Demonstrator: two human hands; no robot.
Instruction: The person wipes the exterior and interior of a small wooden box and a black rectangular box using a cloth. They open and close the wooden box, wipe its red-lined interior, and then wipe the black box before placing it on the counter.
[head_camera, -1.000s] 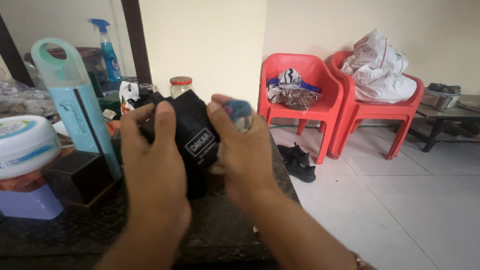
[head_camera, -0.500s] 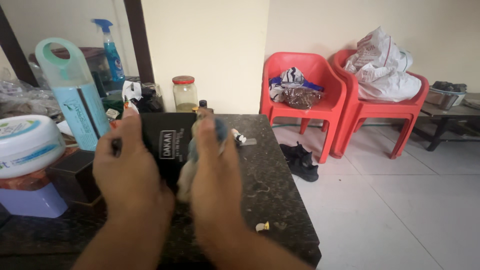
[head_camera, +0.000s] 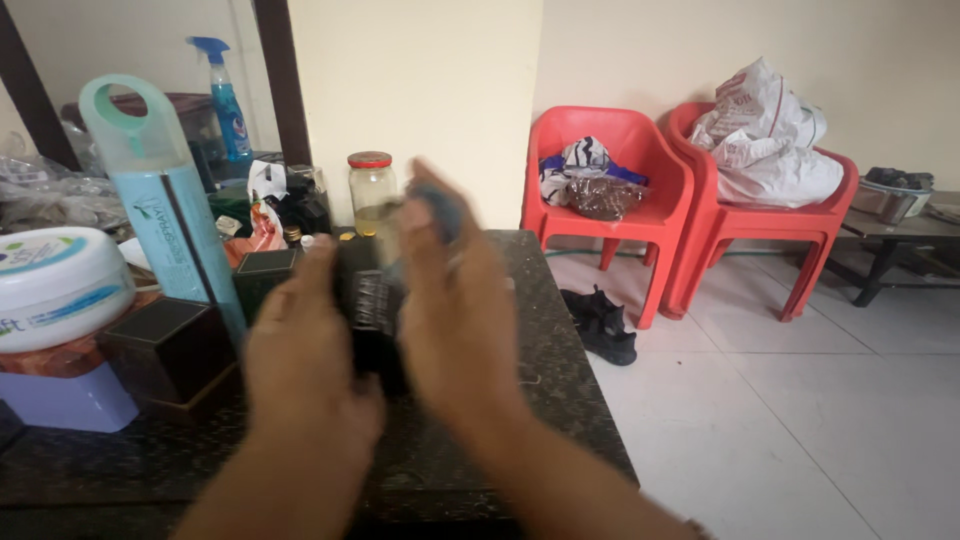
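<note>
Item: small black rectangular box (head_camera: 368, 305), held upright between both hands above the dark speckled stone counter (head_camera: 540, 330), at the centre of the view. Motion blur hides its printed face.

Left hand (head_camera: 305, 375): at 7 o'clock of the box, fingers curled round its left side and back, gripping it.

Right hand (head_camera: 455, 320): at 3 o'clock of the box, palm towards it, fingers bent over a bluish-grey wad of cloth (head_camera: 435, 205) that shows at the fingertips, at 1 o'clock of the box. The hand is blurred; the cloth looks pressed against the box's right face, though contact cannot be confirmed.

Progress, as judged: the box appears to be in the middle of a wipe, one side under the cloth; which faces are finished cannot be told. The box is not set down.

Surroundings:
- Tall pale-blue plastic bottle with green loop top (head_camera: 150, 190), at 10 o'clock of the box, standing upright.
- White round cream tub with lid (head_camera: 55, 285), at 9 o'clock, well apart.
- Two dark square boxes (head_camera: 170, 345) on the counter, between tub and hands.
- Glass jar with red lid (head_camera: 372, 190), at 12 o'clock, behind the box.
- Blue spray bottle (head_camera: 222, 95), at 11 o'clock, far back.
- Two red plastic chairs (head_camera: 640, 200), at 2 o'clock, bearing bags and cloth.
- Black shoes (head_camera: 600, 325) on the white tiled floor, at 3 o'clock.
</note>
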